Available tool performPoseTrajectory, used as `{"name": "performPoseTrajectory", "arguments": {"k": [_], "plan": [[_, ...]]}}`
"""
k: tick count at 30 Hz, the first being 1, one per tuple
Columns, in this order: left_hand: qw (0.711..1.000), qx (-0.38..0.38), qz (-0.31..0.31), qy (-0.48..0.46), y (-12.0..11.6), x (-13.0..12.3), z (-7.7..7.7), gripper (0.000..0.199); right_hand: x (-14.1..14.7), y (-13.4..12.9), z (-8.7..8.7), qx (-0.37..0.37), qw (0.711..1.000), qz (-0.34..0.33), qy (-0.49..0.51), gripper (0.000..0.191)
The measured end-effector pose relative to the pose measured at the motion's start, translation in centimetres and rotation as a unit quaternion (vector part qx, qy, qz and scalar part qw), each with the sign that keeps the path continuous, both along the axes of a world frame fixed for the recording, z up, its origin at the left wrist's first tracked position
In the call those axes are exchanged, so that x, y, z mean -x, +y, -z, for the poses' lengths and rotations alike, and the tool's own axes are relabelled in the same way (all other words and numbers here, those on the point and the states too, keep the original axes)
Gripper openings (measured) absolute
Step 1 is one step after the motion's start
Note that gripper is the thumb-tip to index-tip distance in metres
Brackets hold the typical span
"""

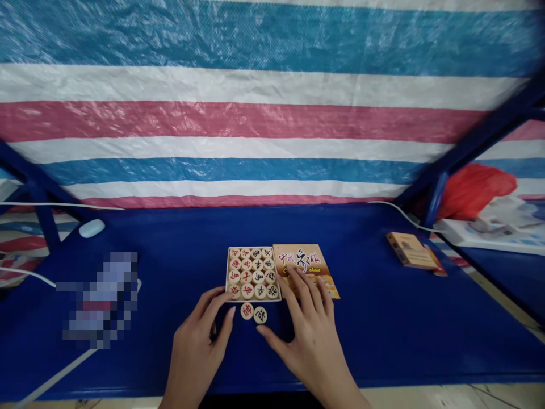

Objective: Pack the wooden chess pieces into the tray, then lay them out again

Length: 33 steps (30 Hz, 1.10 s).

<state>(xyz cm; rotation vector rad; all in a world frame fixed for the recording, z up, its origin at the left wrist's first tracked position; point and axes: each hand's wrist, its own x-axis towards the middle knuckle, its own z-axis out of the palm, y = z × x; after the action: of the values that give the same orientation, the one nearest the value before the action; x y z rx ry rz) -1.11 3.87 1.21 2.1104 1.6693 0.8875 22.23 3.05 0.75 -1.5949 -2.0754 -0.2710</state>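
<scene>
A shallow white box (227, 272) holds rows of round Chinese chess pieces with red and black characters. Two loose pieces lie on the table just in front of it: a red-marked piece (247, 311) and a black-marked piece (260, 314). At the box's near left corner is my left hand (203, 329), its index fingertip at the corner and the thumb apart. My right hand (309, 324) is spread, its fingers over the box's right edge and the printed lid (321, 258), the thumb close to the black-marked piece. Neither hand has a piece in its fingers.
The blue table (383, 335) also bears a small tan box (411, 250) at the right and a light blue mouse-like object (92, 228) at the far left. A pixelated object (102, 301) lies at the left by a white cable (59, 372). Striped sheeting (255, 122) hangs behind.
</scene>
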Motion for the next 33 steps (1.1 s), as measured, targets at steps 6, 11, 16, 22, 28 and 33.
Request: {"name": "performPoseTrajectory", "arguments": {"k": [6, 11, 16, 22, 28, 33], "plan": [[0.999, -0.013, -0.011, 0.031, -0.2, -0.2, 0.2, 0.035, 0.0, 0.2, 0.2, -0.001, 1.000, 0.009, -0.008, 0.074], [0.997, -0.027, -0.010, 0.067, 0.0, -0.3, 0.5, 0.044, 0.0, 0.1, 0.3, -0.001, 1.000, 0.013, -0.020, 0.075], [0.995, -0.035, 0.000, 0.091, 0.1, -0.3, 0.5, 0.048, 0.0, 0.0, 0.5, -0.003, 1.000, 0.015, -0.021, 0.074], [0.995, -0.067, -0.021, 0.066, -0.3, -0.5, 0.1, 0.044, 0.0, 0.0, 0.5, 0.000, 1.000, 0.014, -0.006, 0.071], [0.989, -0.145, -0.013, 0.021, 0.5, -1.3, -0.9, 0.029, 0.1, 0.1, -0.6, -0.010, 0.999, 0.002, 0.031, 0.069], [0.992, -0.114, 0.029, 0.047, 1.9, -3.0, -1.6, 0.015, 0.3, 0.9, -1.8, -0.024, 0.994, -0.050, 0.094, 0.039]]}}
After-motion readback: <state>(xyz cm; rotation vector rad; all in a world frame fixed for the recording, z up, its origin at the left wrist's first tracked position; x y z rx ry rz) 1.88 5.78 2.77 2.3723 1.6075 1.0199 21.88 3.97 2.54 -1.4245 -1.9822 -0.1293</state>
